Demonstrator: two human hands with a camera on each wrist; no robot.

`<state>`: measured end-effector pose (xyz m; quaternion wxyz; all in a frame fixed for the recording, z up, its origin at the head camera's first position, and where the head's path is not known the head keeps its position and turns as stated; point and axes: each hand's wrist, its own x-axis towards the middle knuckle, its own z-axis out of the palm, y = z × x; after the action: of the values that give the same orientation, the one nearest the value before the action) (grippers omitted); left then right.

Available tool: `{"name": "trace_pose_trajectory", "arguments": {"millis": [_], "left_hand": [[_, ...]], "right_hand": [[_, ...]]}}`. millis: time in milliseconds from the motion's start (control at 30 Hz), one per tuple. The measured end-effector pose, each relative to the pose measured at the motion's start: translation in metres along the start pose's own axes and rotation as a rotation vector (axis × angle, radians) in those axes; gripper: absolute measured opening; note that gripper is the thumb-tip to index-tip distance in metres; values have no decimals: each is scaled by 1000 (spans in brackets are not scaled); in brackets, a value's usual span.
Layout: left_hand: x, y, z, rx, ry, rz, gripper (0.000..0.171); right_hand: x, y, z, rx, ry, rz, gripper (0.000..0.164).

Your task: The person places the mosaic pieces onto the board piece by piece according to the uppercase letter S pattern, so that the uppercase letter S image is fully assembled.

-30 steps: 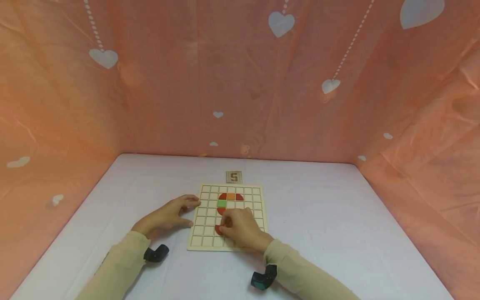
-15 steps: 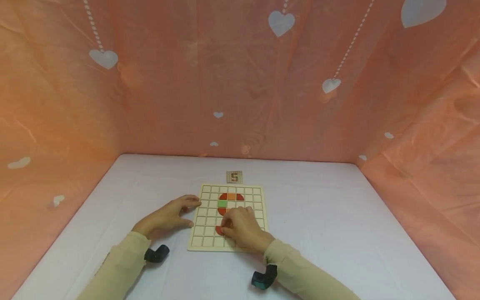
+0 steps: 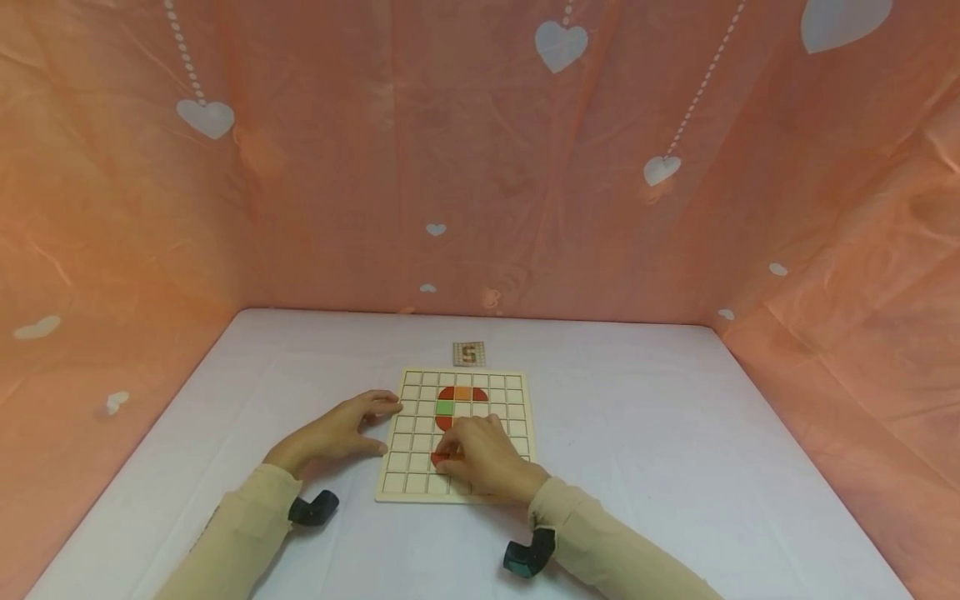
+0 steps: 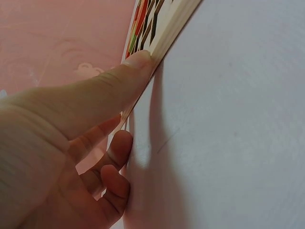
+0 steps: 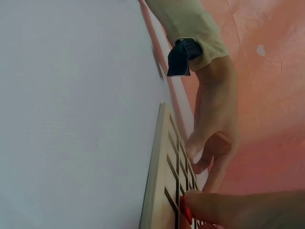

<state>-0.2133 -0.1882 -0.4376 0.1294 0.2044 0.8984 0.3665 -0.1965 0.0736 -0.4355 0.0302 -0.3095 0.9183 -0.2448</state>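
Note:
A wooden grid board (image 3: pixel 395 483) lies on the white table. Set in its upper cells are red quarter-round tiles (image 3: pixel 480 394), an orange square tile (image 3: pixel 462 393) and a green square tile (image 3: pixel 444 407). My right hand (image 3: pixel 487 454) is over the board's lower middle, pinching a red rounded tile (image 5: pixel 185 208) between thumb and fingers; it is tilted at the grid in the right wrist view. The hand hides part of the board. At the board's left edge, my left hand (image 3: pixel 341 429) rests with relaxed fingers, its thumb (image 4: pixel 139 61) touching the side in the left wrist view.
A small pattern card (image 3: pixel 468 354) showing an S-like figure lies just beyond the board. Dark wrist cameras stick out from both sleeves, the right camera (image 3: pixel 529 554) close over the table. Orange cloth (image 3: pixel 480 208) with white hearts hangs around the back and sides.
The right fingers have shifted slightly at the red tile, covering more of it and tilting it. My left hand and the board stay in place.

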Motion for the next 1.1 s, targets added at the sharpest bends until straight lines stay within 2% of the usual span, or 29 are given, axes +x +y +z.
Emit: {"name": "trace_pose_trajectory", "arguments": {"millis": [300,733,1000,1100], "left_hand": [[0,-1,0,17,0,16,67],[1,-1,1,15,3,-19,67],[1,-3,0,32,5,10,67],[1,-2,1,19,7,-11,67]], "right_hand": [[-2,-1,-2,-4,-3,9,10],[-2,3,-2,24,-30,13,13],[-3,3,-3,36,-46,36,16],[-4,4,-3,44,-36,47,14]]}}
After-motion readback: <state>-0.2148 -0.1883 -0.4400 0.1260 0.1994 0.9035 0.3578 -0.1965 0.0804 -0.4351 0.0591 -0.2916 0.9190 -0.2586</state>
